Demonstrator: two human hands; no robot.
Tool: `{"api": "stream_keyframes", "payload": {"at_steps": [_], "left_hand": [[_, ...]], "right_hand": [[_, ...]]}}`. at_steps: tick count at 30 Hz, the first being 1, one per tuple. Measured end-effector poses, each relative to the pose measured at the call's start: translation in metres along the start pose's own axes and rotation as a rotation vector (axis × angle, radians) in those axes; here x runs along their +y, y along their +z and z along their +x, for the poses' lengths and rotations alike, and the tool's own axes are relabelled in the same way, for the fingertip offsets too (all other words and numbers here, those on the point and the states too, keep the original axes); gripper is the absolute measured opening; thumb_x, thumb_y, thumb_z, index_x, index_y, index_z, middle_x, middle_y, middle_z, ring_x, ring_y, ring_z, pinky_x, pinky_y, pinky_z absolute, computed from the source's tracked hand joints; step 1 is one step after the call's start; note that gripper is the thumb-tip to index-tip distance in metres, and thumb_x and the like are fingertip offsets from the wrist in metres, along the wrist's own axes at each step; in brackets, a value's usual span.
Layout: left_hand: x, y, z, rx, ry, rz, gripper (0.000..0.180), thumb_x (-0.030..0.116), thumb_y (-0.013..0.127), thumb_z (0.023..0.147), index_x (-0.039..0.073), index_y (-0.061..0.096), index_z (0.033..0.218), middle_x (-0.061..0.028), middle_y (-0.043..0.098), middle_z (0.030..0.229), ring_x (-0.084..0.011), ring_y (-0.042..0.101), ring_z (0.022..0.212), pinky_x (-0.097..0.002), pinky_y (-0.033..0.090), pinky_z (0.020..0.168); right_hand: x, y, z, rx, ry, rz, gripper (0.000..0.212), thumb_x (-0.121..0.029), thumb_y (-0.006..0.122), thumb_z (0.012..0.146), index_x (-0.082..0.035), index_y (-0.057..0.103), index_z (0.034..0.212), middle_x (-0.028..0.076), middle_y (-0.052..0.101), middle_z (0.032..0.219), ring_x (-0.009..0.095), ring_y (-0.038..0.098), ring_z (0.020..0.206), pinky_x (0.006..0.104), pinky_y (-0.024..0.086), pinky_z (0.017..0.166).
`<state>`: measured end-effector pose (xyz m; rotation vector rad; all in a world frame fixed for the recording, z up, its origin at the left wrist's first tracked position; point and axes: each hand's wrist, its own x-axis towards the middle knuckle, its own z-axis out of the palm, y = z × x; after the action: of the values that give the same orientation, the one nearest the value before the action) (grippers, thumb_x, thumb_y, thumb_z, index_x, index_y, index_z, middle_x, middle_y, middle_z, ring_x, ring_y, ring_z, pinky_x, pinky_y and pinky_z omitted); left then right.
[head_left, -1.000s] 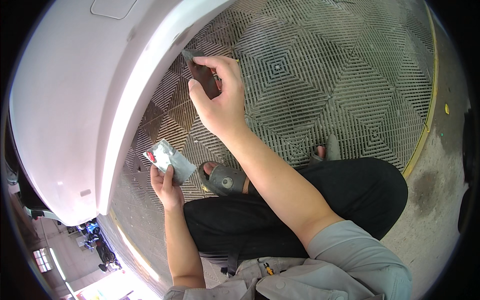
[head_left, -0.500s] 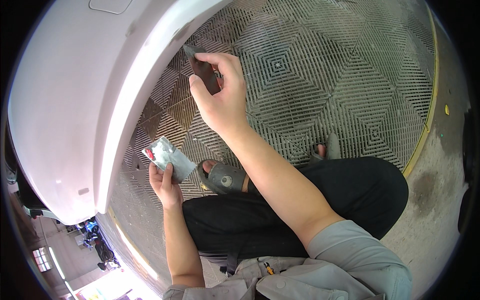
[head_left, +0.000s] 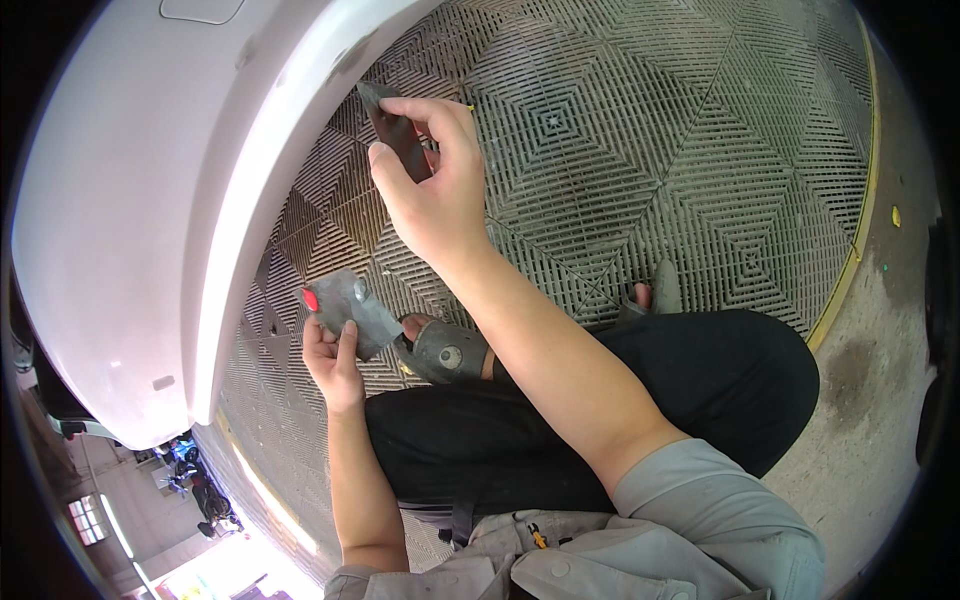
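Note:
My left hand [head_left: 335, 372] grips a thin grey mixing plate [head_left: 340, 298] by its near edge, the thumb lying on top. On the plate sit a bright red dab of paste [head_left: 311, 301] and a small pale grey dab [head_left: 361, 290]. Farther off, my right hand [head_left: 445, 190] pinches a dark, flat spreader [head_left: 400, 140] between thumb and fingers. One corner of the spreader points toward the lower edge of a white car body panel [head_left: 130, 190], close to a grey scuffed patch [head_left: 352, 55]. I cannot tell whether they touch.
Grey slatted floor tiles [head_left: 600, 120] lie beneath, bordered by a yellow strip [head_left: 862, 220] at the right, with concrete [head_left: 860, 400] beyond. My bent leg in black trousers [head_left: 690, 390] and a grey sandal [head_left: 440, 350] are close below the hands. A blue-and-black motorcycle [head_left: 195, 485] stands at lower left.
The plate has tilted in my left hand, losing its bright glare and showing the two dabs more plainly. My right hand with the spreader has shifted slightly left and away from me.

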<state>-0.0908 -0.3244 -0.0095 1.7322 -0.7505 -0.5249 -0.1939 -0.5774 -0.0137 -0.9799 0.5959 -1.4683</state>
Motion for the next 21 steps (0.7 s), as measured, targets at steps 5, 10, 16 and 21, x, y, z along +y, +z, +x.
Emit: {"api": "stream_keyframes", "payload": {"at_steps": [5,10,16,21], "left_hand": [[0.0007,0.0012,0.0008,0.009,-0.005,-0.028,0.036,-0.009,0.061,0.103,-0.006,0.054,0.138,-0.0079,0.074,0.12,-0.0096,0.068,0.108,-0.0232,0.05,0.096],[-0.0005,-0.0007,0.0008,0.008,0.011,-0.045,0.037,-0.009,0.06,0.103,-0.006,0.053,0.14,-0.0104,0.074,0.124,-0.0124,0.069,0.112,-0.026,0.05,0.101],[-0.0013,-0.003,0.0015,0.01,0.018,-0.054,0.038,-0.009,0.059,0.103,-0.007,0.053,0.14,-0.0123,0.074,0.126,-0.0139,0.069,0.114,-0.0273,0.05,0.103],[0.0001,-0.002,0.0012,0.017,0.02,-0.068,0.038,-0.009,0.059,0.104,-0.007,0.052,0.141,-0.0129,0.073,0.127,-0.0142,0.069,0.115,-0.0277,0.05,0.103]], "right_hand": [[-0.0009,-0.0003,0.0008,0.001,0.013,0.018,0.033,-0.008,0.075,0.086,-0.002,0.069,0.118,0.015,0.057,0.122,0.028,0.062,0.109,0.0399,0.055,0.096],[-0.0006,-0.0005,0.0006,0.005,0.005,0.002,0.034,-0.008,0.075,0.085,-0.002,0.069,0.118,0.015,0.058,0.12,0.028,0.062,0.109,0.0398,0.055,0.097],[0.0014,-0.0007,0.0008,0.008,0.006,0.01,0.033,-0.008,0.076,0.086,-0.002,0.069,0.118,0.015,0.058,0.121,0.028,0.063,0.109,0.04,0.055,0.097],[0.0023,-0.0013,0.0002,0.004,0.004,0.002,0.034,-0.009,0.076,0.086,-0.002,0.069,0.118,0.016,0.058,0.121,0.028,0.064,0.108,0.0402,0.055,0.096]]}}
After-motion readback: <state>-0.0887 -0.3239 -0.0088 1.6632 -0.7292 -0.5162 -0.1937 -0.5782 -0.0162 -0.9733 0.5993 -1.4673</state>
